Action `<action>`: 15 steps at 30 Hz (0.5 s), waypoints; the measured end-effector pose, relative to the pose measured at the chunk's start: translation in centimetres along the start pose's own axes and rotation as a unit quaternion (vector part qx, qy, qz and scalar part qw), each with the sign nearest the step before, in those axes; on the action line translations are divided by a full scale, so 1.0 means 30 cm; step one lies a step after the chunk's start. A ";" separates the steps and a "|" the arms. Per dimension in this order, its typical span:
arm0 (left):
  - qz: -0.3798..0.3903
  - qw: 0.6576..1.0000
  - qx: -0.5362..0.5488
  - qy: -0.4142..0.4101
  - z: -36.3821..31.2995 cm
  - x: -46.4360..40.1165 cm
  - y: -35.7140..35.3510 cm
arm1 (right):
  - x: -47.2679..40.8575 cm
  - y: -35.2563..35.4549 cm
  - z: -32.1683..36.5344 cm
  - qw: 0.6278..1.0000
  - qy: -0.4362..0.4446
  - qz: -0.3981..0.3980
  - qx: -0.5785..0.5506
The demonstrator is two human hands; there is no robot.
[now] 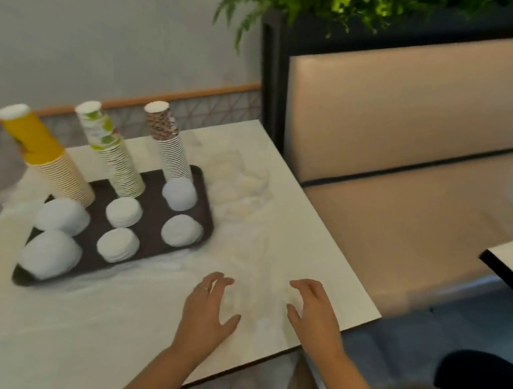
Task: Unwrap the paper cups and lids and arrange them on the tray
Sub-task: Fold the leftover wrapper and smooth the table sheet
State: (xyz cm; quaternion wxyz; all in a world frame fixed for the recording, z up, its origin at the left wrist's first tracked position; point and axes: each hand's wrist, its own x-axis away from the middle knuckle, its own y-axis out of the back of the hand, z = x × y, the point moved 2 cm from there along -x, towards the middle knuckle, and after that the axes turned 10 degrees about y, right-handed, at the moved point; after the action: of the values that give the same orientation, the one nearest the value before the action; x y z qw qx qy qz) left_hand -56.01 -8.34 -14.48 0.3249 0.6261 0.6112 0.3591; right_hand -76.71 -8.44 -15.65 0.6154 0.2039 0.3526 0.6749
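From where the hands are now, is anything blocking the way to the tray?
Nothing solid visible. Left hand and right hand hover over bare table; only clear plastic wrap lies around the tray, which already holds three cup stacks and six lid stacks.

Three upturned stacks of paper cups, one yellow (45, 155), one green-leaf patterned (111, 149) and one brown-speckled (169, 142), stand along the far side of a dark rectangular tray (149, 229) on a white marble-look table (292, 231). Six piles of white plastic lids (122, 212) sit in front of them on the tray. The person's left hand (208, 312) and right hand (314, 316) hover over crumpled clear plastic wrap (255, 295), fingers loosely curved and holding nothing.
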 end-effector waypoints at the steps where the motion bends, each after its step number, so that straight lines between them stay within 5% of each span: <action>1: 0.025 0.999 -0.035 0.027 0.047 0.002 0.010 | -0.020 -0.034 0.019 1.000 -0.012 0.027 -0.002; 6: 0.134 0.972 -0.145 0.124 0.215 0.001 0.019 | -0.092 -0.169 0.104 0.988 -0.093 0.123 -0.005; 15: 0.006 0.998 -0.063 0.017 0.309 -0.050 0.032 | -0.191 -0.316 0.223 0.991 -0.098 0.075 -0.061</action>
State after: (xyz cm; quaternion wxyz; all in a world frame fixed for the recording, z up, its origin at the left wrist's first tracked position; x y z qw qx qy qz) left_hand -47.66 -9.57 -18.68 0.3506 0.6018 0.5892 0.4096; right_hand -64.55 -12.58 -17.15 0.6061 0.2569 0.2330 0.7158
